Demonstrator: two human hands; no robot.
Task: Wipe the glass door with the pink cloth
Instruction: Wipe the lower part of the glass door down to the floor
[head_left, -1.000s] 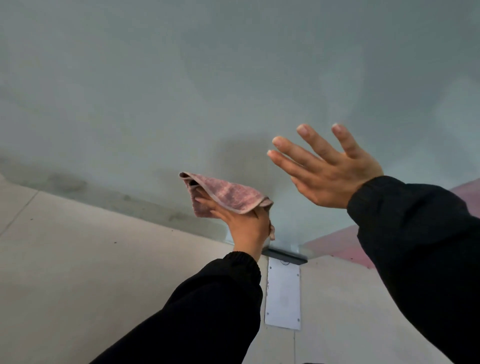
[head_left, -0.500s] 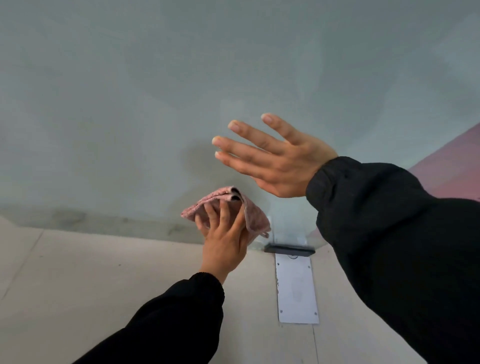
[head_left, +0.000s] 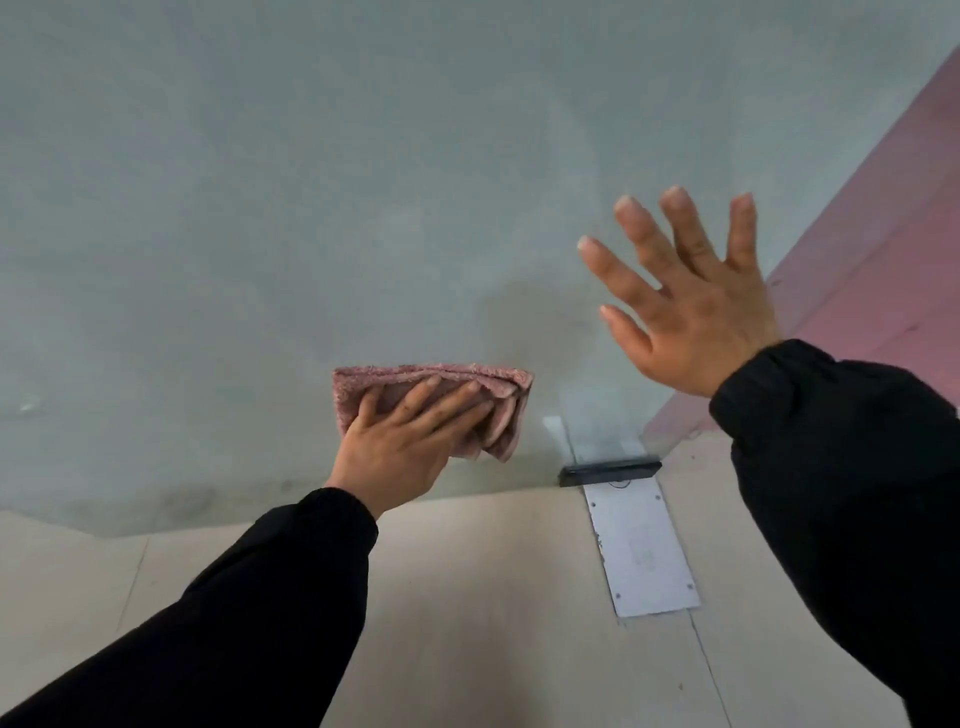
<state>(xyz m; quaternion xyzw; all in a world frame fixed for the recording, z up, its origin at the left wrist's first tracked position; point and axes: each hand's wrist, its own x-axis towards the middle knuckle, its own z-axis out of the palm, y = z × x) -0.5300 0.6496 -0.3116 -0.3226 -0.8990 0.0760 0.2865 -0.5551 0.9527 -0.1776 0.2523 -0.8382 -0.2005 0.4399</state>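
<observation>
Folded pink cloth (head_left: 441, 375) pressed flat on the glass door (head_left: 311, 208), just left of the frame's centre.

The left hand (head_left: 400, 447) lies over the cloth with its fingers (head_left: 447, 402) straight and close together; the thumb cannot be seen. To the right and higher, the right hand (head_left: 696, 312) is raised with fingers spread wide, holding nothing; whether it touches the glass cannot be told. Both arms wear black sleeves (head_left: 270, 597). At the door's lower corner sits a black clamp (head_left: 610, 472), with a metal plate (head_left: 641, 551) set in the pale tiled floor (head_left: 493, 597) below it. A pink surface (head_left: 883, 234) fills the right edge.
</observation>
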